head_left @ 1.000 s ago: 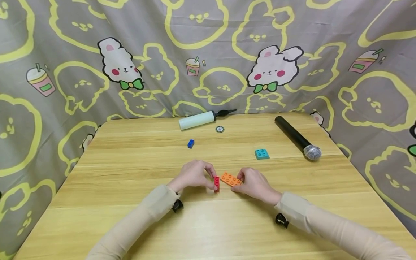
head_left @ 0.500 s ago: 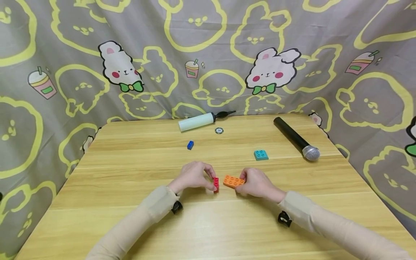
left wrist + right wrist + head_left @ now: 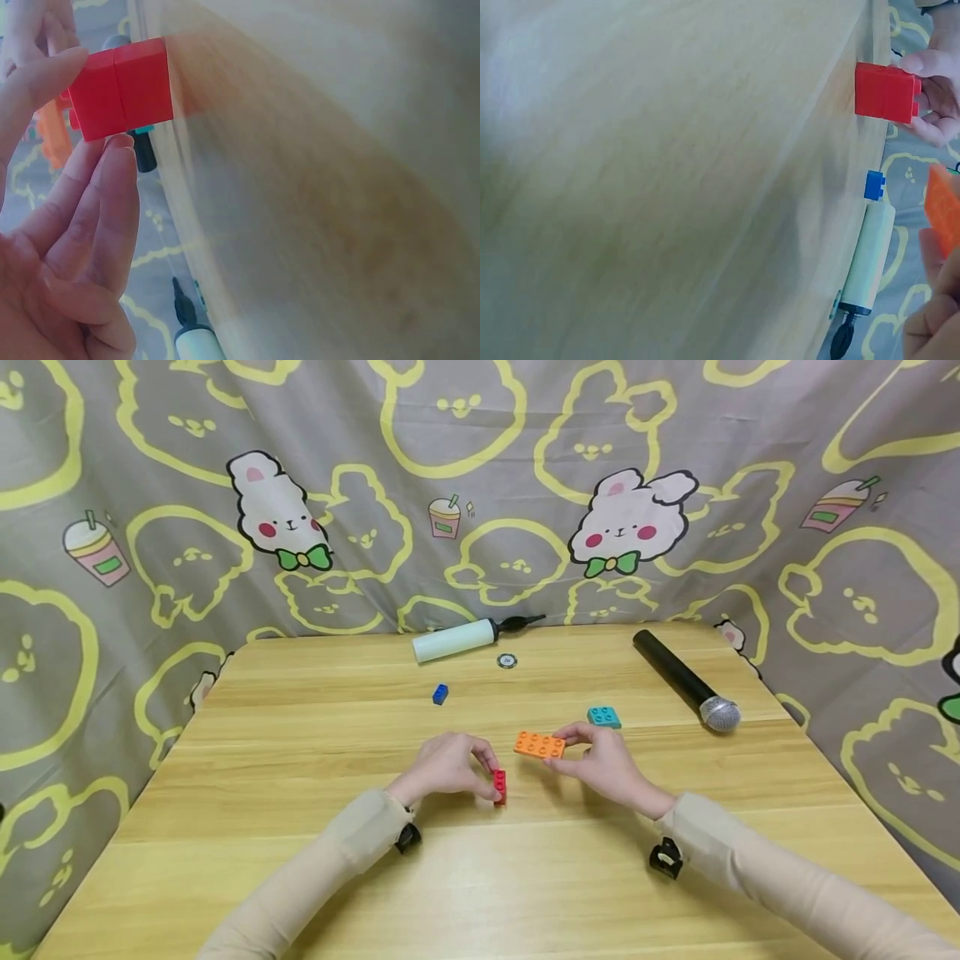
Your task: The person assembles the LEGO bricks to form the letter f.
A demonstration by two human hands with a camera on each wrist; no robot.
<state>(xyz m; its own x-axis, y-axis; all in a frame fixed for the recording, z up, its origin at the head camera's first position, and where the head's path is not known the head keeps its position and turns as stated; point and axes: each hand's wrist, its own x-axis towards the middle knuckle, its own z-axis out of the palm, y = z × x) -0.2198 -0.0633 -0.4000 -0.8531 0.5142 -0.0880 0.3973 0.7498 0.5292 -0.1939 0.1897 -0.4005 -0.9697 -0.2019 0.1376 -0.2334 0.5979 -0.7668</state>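
Head view, orange brick (image 3: 536, 746): it is held in the air above the table (image 3: 480, 877), with its eight studs facing upward.
Right hand (image 3: 606, 768): its fingers (image 3: 579, 732) pinch the right end of the orange brick.
Red block (image 3: 500, 786): it stands on the table, left of the orange brick and nearer to the person, apart from it; the left wrist view shows a seam across its side.
Left hand (image 3: 447, 766): its fingers grip the red block from two opposite sides.
Teal brick (image 3: 603, 717): it lies just beyond the right hand, with four studs up.
Blue brick (image 3: 440, 694): it lies beyond the left hand, well apart from the teal brick.
Round chip (image 3: 507, 661): it lies flat, farther back, with a dark rim and a pale centre.
Pale cylinder (image 3: 453, 641): it lies near the back edge, and its black nozzle points to the right.
Microphone (image 3: 678, 681): it lies slanting at the right side, its silver head toward the person.
Sleeves (image 3: 300, 877): they are beige, on both arms.
Cloth (image 3: 345, 427): it is grey, with yellow outlines and white rabbits, behind the table.
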